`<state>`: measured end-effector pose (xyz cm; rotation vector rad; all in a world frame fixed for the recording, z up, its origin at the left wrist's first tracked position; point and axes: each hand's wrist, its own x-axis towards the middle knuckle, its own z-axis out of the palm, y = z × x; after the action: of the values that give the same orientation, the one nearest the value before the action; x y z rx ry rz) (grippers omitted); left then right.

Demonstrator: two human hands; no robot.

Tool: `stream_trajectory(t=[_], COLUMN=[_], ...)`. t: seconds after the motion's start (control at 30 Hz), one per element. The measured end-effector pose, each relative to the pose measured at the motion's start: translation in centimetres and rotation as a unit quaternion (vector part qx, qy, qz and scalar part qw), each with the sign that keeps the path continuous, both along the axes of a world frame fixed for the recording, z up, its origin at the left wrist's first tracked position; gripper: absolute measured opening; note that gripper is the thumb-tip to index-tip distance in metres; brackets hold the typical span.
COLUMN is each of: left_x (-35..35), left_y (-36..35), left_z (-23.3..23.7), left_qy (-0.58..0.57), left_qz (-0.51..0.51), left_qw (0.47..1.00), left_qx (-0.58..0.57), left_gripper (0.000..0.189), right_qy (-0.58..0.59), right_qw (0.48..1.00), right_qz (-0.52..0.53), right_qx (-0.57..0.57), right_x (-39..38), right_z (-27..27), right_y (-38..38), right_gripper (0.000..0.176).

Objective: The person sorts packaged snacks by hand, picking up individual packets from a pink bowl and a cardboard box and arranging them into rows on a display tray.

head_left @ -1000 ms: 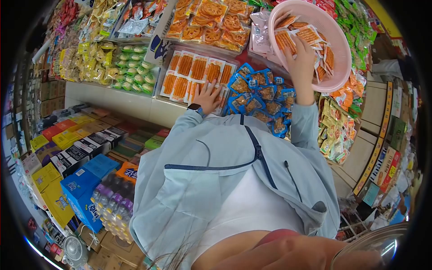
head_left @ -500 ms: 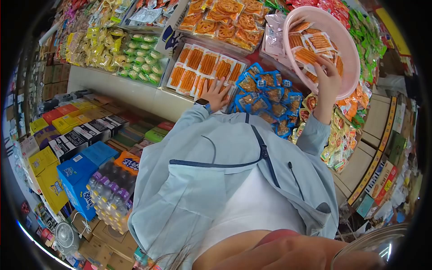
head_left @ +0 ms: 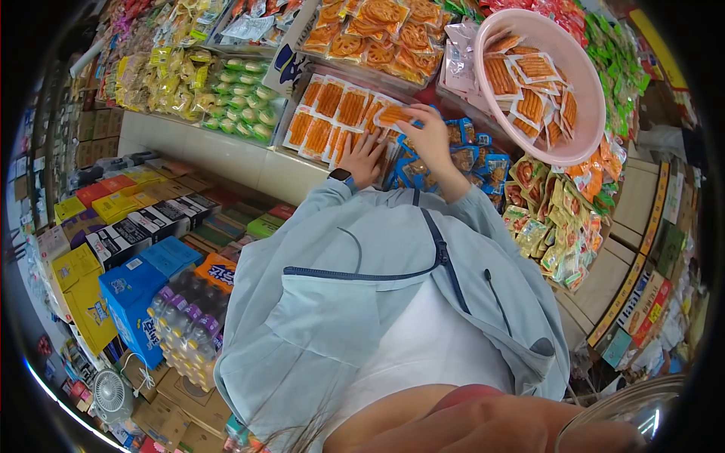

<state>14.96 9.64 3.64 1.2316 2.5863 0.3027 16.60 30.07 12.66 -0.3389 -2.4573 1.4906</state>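
This is a snack and grocery shop. The slanted white display counter (head_left: 219,162) is divided into compartments heaped with flat orange snack packets (head_left: 332,113), blue foil packets (head_left: 457,155) and green wrapped sweets (head_left: 234,102). Below its front edge stand stacked blue cardboard cartons (head_left: 140,302) and shrink-wrapped purple-capped bottles (head_left: 185,321).

green snack packs (head_left: 238,113) upper left; blue boxes (head_left: 136,291) beside purple-capped bottles (head_left: 185,317); white fan (head_left: 112,394) bottom left.
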Motion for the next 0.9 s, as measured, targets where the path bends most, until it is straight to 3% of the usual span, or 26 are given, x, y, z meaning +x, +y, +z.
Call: stream_trajectory(t=[0.07, 0.1, 0.2, 0.23, 0.33, 0.43, 0.53, 0.6, 0.67, 0.73, 0.83, 0.9], left_x=[-0.1, -0.2, -1.0, -0.9, -1.1, -1.1, -1.1, -2.1, -2.9, -3.5, -4.7, -5.5], left_y=[-0.2, -0.3, -0.5, -0.2, -0.4, 0.1, 0.5, 1.1, 2.2, 2.9, 3.3, 2.7], left_z=[0.2, 0.2, -0.4, -0.8, -0.9, 0.0, 0.2, -0.4, -0.4, -0.3, 0.2, 0.3], left_qy=[0.006, 0.008, -0.084, -0.003, 0.051, -0.038, 0.069, 0.069, 0.091, 0.085, 0.052, 0.111], left_qz=[0.031, 0.047, 0.132, 0.148, 0.089, 0.197, 0.228, 0.174, 0.117, 0.097, 0.113, 0.097], left_qw=[0.998, 0.995, 0.969, 0.961, 0.981, 0.978, 0.962, 0.976, 0.987, 0.991, 0.992, 0.989], left_qx=[0.055, 0.082, 0.190, 0.235, 0.164, 0.063, 0.136, 0.111, 0.062, 0.036, -0.001, 0.006], left_gripper=[0.068, 0.065, 0.055, 0.045, 0.039, 0.033, 0.036, 0.049, 0.056, 0.059, 0.058, 0.056], right_qy=[-0.020, 0.118, -0.088, -0.036, 0.051, 0.079, 0.172, 0.239, 0.178, 0.083, -0.067, -0.095], right_qw=[1.000, 0.973, 0.934, 0.942, 0.969, 0.980, 0.978, 0.951, 0.923, 0.901, 0.861, 0.859], right_qz=[0.004, 0.005, 0.184, 0.162, 0.119, 0.097, 0.017, -0.059, -0.170, -0.194, -0.173, -0.180], right_qx=[0.017, 0.198, 0.293, 0.291, 0.209, 0.153, 0.116, 0.189, 0.295, 0.380, 0.474, 0.469], right_x=[-1.0, -0.9, 1.2, 1.9, 2.8, 3.6, 3.8, 3.4, 2.8, 2.4, 3.2, 3.3], right_z=[-2.9, -2.9, -2.1, -1.8, -1.3, 1.4, 6.1, 8.6, 10.3, 9.2, 8.1, 7.7], right_y=[-1.7, -2.4, -3.0, -3.1, -2.5, -0.1, 3.5, 7.2, 10.9, 15.6, 16.9, 16.8], right_gripper=[0.045, 0.042, 0.028, 0.018, 0.013, 0.011, 0.013, 0.018, 0.024, 0.037, 0.049, 0.053])
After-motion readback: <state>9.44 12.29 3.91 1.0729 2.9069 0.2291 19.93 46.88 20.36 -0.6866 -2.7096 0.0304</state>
